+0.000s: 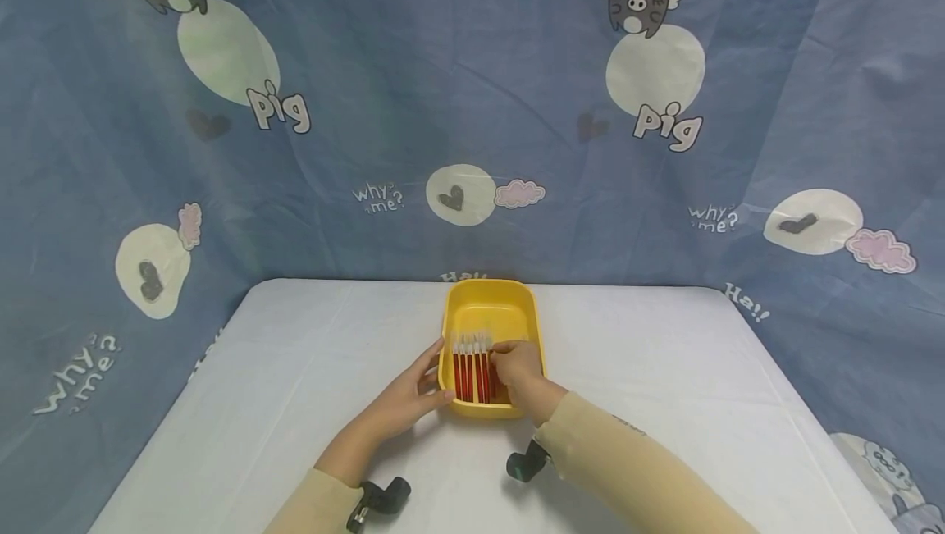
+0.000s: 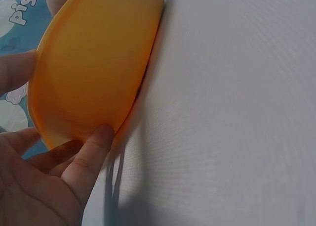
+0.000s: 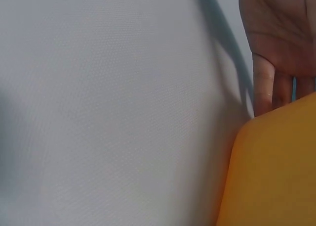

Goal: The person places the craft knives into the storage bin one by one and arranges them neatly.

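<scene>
A yellow tray (image 1: 490, 292) stands on the white table. Inside it, several slim brushes (image 1: 471, 370) with red handles and pale tips lie side by side, tips toward the far end. My left hand (image 1: 404, 399) grips the tray's near left corner, thumb by the front rim and fingers along the left side; the left wrist view has its fingertips on the outer wall. My right hand (image 1: 519, 366) reaches over the right rim into the tray, its fingertips pinching at the rightmost brush, which the hand partly covers. In the right wrist view, these fingers go down behind the tray wall (image 3: 281, 171).
The white tabletop (image 1: 650, 370) surrounds the tray, whose far end is close to the table's back edge. Behind the table hangs a blue patterned curtain (image 1: 472, 91). Black wrist mounts (image 1: 387, 497) stick out from both sleeves, just above the table.
</scene>
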The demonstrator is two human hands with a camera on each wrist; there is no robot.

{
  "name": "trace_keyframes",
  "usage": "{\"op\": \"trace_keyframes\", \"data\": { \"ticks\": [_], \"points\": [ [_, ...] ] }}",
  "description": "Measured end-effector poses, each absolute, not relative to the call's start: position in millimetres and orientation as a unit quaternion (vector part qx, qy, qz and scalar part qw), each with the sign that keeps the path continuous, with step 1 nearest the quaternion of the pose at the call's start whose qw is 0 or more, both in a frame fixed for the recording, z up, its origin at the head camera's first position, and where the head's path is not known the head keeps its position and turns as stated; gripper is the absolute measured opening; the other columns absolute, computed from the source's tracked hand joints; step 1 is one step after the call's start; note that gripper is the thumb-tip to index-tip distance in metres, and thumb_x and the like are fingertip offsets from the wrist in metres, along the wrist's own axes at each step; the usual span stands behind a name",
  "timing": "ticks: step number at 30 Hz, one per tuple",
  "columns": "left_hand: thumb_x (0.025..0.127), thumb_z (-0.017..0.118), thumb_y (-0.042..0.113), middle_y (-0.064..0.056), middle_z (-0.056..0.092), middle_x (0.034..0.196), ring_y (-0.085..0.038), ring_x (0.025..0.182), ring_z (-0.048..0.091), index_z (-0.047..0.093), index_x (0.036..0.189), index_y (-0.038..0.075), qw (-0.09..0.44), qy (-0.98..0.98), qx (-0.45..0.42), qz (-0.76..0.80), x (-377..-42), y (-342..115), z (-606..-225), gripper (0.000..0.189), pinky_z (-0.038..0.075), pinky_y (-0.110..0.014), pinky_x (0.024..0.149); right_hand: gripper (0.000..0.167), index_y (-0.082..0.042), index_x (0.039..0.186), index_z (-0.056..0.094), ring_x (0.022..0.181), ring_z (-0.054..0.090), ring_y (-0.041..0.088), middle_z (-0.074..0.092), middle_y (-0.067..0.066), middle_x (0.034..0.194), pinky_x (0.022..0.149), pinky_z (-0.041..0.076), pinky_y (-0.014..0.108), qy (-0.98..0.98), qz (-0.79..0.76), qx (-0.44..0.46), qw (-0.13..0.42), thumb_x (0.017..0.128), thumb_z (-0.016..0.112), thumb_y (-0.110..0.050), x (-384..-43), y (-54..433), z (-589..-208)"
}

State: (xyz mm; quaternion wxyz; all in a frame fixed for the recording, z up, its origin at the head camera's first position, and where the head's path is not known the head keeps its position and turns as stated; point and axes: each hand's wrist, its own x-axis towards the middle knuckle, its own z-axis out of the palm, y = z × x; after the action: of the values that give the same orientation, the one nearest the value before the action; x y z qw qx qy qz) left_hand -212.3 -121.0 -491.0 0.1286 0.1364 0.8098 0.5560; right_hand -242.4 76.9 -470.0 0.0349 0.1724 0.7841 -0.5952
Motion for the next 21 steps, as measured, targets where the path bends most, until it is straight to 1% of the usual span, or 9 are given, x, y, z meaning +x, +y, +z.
{"op": "trace_keyframes", "data": {
  "ticks": [2, 5, 10, 16, 21],
  "points": [
    [0.092, 0.074, 0.030, -0.016, 0.031, 0.161, -0.036, 0.139, 0.044, 0.018, 0.162, 0.024, 0.128, 0.808, 0.138, 0.558, -212.6, -121.0, -490.8, 0.089, 0.036, -0.055, 0.112, 0.025, 0.006, 0.117, 0.069, 0.083, 0.061, 0.019, 0.068, 0.017, 0.105, 0.068, 0.054, 0.028, 0.781, -0.599, 0.173, 0.038, 0.094, 0.061, 0.004, -241.8, 77.2, -469.5],
    [0.092, 0.075, 0.030, -0.016, 0.032, 0.160, -0.037, 0.138, 0.045, 0.019, 0.162, 0.024, 0.126, 0.809, 0.137, 0.558, -212.7, -120.8, -490.6, 0.090, 0.037, -0.056, 0.112, 0.026, 0.006, 0.119, 0.067, 0.077, 0.060, 0.018, 0.068, 0.017, 0.101, 0.063, 0.052, 0.025, 0.775, -0.606, 0.175, 0.043, 0.095, 0.060, 0.003, -243.2, 77.6, -470.0],
    [0.091, 0.075, 0.032, -0.016, 0.033, 0.160, -0.037, 0.138, 0.045, 0.019, 0.162, 0.025, 0.125, 0.814, 0.133, 0.552, -213.2, -120.5, -490.9, 0.090, 0.037, -0.056, 0.112, 0.024, 0.006, 0.118, 0.067, 0.077, 0.060, 0.017, 0.069, 0.016, 0.097, 0.063, 0.050, 0.024, 0.774, -0.605, 0.181, 0.038, 0.096, 0.061, 0.001, -246.0, 77.0, -470.8],
    [0.092, 0.074, 0.033, -0.014, 0.032, 0.160, -0.036, 0.139, 0.045, 0.019, 0.162, 0.026, 0.127, 0.818, 0.127, 0.546, -213.6, -120.7, -491.5, 0.089, 0.036, -0.056, 0.113, 0.025, 0.006, 0.120, 0.066, 0.080, 0.061, 0.018, 0.067, 0.015, 0.099, 0.065, 0.051, 0.023, 0.761, -0.625, 0.168, 0.037, 0.098, 0.060, -0.001, -245.1, 78.2, -467.6],
    [0.091, 0.075, 0.034, -0.014, 0.032, 0.160, -0.036, 0.139, 0.044, 0.020, 0.161, 0.028, 0.129, 0.817, 0.120, 0.549, -213.2, -120.8, -491.6, 0.089, 0.035, -0.057, 0.113, 0.028, 0.008, 0.124, 0.063, 0.074, 0.061, 0.019, 0.066, 0.019, 0.101, 0.059, 0.050, 0.022, 0.750, -0.645, 0.140, 0.034, 0.098, 0.057, 0.000, -242.7, 82.5, -461.8]
  ]
}}
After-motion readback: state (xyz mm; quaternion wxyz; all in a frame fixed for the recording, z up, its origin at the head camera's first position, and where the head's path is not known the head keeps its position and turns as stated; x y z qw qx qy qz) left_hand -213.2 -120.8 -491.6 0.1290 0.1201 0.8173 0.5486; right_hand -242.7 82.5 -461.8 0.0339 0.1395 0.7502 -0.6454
